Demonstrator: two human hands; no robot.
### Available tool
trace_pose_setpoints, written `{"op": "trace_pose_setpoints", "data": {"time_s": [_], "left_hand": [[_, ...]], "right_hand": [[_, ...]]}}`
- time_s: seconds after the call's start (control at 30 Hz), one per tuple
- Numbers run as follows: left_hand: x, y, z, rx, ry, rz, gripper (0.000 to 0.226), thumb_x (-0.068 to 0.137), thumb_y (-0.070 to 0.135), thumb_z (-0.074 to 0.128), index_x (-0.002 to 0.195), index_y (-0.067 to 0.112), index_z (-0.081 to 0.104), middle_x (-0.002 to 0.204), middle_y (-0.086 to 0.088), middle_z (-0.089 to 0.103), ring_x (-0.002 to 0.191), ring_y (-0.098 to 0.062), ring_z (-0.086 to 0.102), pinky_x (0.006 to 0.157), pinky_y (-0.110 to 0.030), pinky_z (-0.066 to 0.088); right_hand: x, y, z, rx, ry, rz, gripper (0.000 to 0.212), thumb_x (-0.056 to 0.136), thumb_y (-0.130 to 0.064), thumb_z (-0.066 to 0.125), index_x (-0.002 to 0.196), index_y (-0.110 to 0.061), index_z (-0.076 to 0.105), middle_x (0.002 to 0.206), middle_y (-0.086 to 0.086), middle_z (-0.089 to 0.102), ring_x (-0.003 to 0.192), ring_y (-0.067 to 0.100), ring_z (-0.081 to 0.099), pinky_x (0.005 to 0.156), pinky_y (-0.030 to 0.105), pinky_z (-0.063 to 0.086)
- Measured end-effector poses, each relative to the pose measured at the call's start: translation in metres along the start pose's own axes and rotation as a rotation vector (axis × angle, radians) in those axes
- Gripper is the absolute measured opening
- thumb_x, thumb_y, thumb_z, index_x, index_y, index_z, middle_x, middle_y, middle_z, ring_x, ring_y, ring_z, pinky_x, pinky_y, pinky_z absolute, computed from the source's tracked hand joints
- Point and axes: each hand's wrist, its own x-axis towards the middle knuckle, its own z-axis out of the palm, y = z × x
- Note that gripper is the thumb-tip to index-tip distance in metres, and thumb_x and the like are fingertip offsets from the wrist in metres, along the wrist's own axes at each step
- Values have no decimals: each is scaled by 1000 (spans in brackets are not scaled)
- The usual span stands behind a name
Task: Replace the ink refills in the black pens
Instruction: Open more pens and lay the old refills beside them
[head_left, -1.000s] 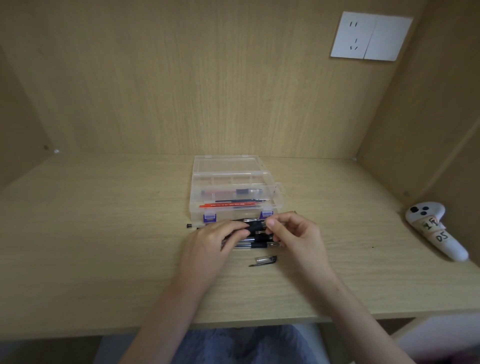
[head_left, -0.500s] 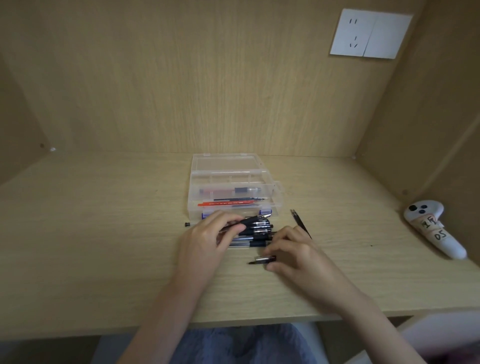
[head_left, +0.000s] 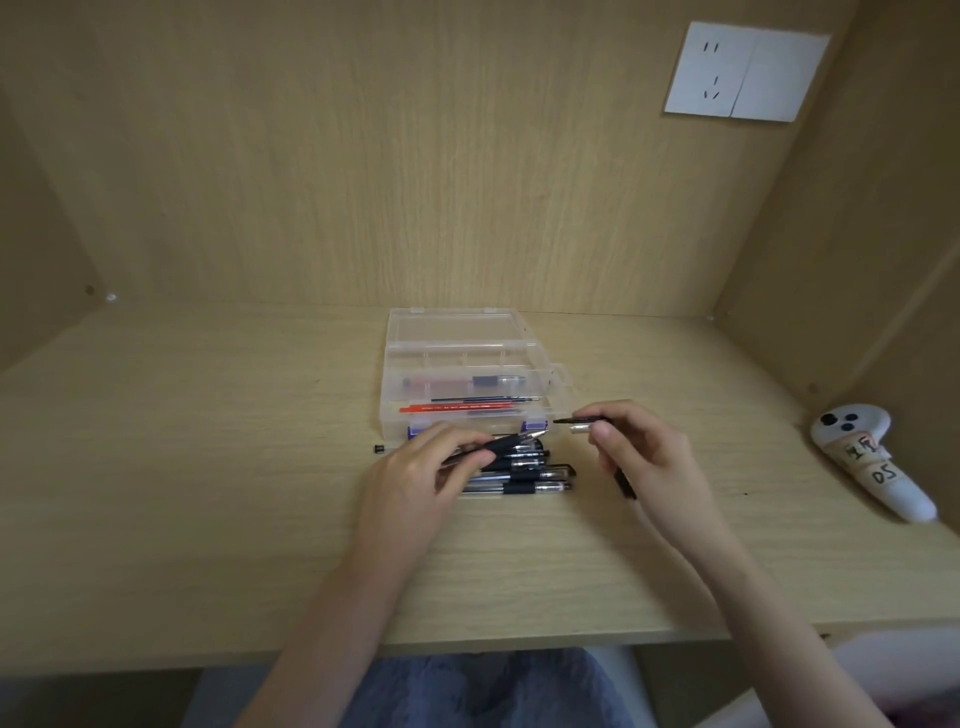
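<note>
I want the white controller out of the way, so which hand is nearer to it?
Right. The right hand, pinching a refill, is left of the white controller, apart from it; the left hand is farther left, holding a black pen.

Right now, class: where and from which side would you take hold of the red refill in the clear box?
Pinch the red refill near its middle, coming straight down from above. It lies flat, left to right, in the open clear box, whose walls block a sideways approach. Its thin shaft probably suits a fine pinch across it; a dark refill lies just behind.
</note>
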Motion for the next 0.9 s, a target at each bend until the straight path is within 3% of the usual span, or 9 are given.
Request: {"op": "trace_pose_setpoints", "data": {"time_s": [0.07, 0.23, 0.37, 0.6, 0.77, 0.9], "left_hand": [[0, 1, 0, -12, -2, 2, 16, 84, 31, 63, 96, 21, 69, 92, 16, 65, 81, 2, 58, 67, -4, 41], [0, 0, 1, -32, -15, -2, 20, 84, 37, 58, 95, 24, 68, 91, 19, 64, 81, 3, 58, 66, -7, 43], [-1, -2, 0, -16, -1, 6, 24, 84, 41, 54, 94, 25, 68, 91, 19, 65, 79, 4, 58, 65, -9, 41], [-1, -1, 0, -3, -2, 11, 25, 84, 41, 54, 94, 24, 69, 91, 18, 65, 76, 7, 55, 64, -5, 37], [-1, -1, 2, -12, -16, 7, 24, 84, 41, 55, 94, 25, 69, 90, 20, 64, 78, 5, 56, 65, -8, 41], [-1, -2, 2, 12, -24, 18, 28, 84, 42, 52, 94, 23, 70, 89, 18, 65, 79, 2, 57, 67, -7, 40]], "right_hand": [[1, -1, 3, 16, -1, -5, 18, 93, -5, 52, 98, -15, 66, 68, -5, 56, 60, 7, 49, 57, 16, 42], [2, -2, 13, -9, -54, -41, 20, 91, -4, 55, 95, -21, 67, 75, -15, 62, 62, 2, 50, 61, 19, 42], [4, -1, 15, -53, -56, -67, 24, 89, -5, 58, 94, -26, 68, 85, -13, 64, 69, 1, 54, 67, 24, 44], [5, 3, 9, -56, -15, -61, 25, 90, -7, 58, 92, -30, 68, 82, -17, 63, 66, 2, 53, 65, 21, 43], [6, 7, 18, -95, -64, -67, 25, 88, -8, 61, 92, -32, 68, 88, -9, 65, 72, 8, 56, 70, 32, 46], [5, 9, 30, 7, -93, -13, 26, 89, -3, 59, 92, -27, 69, 81, -9, 65, 62, 6, 55, 63, 22, 46]]}}
